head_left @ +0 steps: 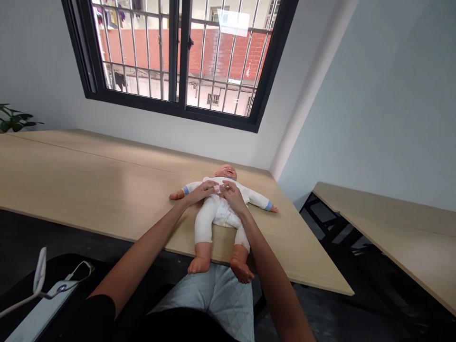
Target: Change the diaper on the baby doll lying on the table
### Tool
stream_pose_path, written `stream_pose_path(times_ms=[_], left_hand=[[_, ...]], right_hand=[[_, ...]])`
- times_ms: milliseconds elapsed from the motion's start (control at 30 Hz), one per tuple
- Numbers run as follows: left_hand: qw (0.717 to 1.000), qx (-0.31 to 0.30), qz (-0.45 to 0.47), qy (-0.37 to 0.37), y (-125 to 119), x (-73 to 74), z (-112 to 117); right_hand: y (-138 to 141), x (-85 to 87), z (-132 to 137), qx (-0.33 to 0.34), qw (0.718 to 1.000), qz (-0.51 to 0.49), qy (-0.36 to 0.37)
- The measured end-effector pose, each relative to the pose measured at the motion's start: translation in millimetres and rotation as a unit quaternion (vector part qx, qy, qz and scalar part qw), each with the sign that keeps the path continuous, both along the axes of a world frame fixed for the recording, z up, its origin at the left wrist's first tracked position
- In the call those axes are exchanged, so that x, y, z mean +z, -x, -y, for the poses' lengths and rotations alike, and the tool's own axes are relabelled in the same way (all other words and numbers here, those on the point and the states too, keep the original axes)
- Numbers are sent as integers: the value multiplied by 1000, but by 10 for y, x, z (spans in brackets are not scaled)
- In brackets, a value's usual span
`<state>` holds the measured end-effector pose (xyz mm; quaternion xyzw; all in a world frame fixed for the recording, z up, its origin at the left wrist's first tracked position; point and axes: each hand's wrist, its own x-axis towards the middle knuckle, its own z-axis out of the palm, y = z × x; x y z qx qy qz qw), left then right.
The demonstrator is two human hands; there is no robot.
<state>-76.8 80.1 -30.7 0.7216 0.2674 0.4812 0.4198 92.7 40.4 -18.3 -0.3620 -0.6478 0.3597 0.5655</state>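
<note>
A baby doll (223,213) in a white onesie with blue cuffs lies on its back on a pale wooden table (107,175). Its legs reach the table's near edge, and both bare feet hang over it. My left hand (201,192) rests on the doll's chest, with its fingers pinching the onesie near the centre. My right hand (231,195) is right beside it, its fingertips also gripping the fabric at the chest. The doll's head stays uncovered above my hands.
A barred, black-framed window (178,57) sits in the wall behind the table, and a leafy plant (14,118) shows at far left. A second wooden table (384,223) stands at right. A white device (42,304) lies at lower left, near my quilted grey clothing (210,299).
</note>
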Motion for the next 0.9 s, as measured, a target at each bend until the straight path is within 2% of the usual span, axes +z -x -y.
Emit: stream_pose_path(times_ms=[100, 167, 367, 500, 600, 733, 833, 900], left_hand=[[1000, 0, 21, 20, -11, -37, -14], [999, 14, 16, 31, -26, -27, 10], [998, 56, -18, 6, -52, -15, 9], [997, 69, -38, -3, -25, -94, -60], [996, 68, -51, -25, -3, -92, -16], [994, 80, -56, -57, 0, 86, 206], [983, 116, -64, -125, -47, 244, 384], [977, 113, -77, -164, -98, 286, 469]], right_hand=[[1, 13, 2, -118, 989, 56, -63], [4, 34, 29, -166, 975, 110, -101], [-30, 100, 131, -220, 925, 253, -178], [-73, 114, 151, -276, 899, 301, -161], [-103, 93, 121, -275, 914, 284, -90], [-150, 35, 50, -209, 959, 194, 7], [-187, 15, 22, -172, 976, 132, 30], [-220, 39, 18, -169, 980, 99, 20]])
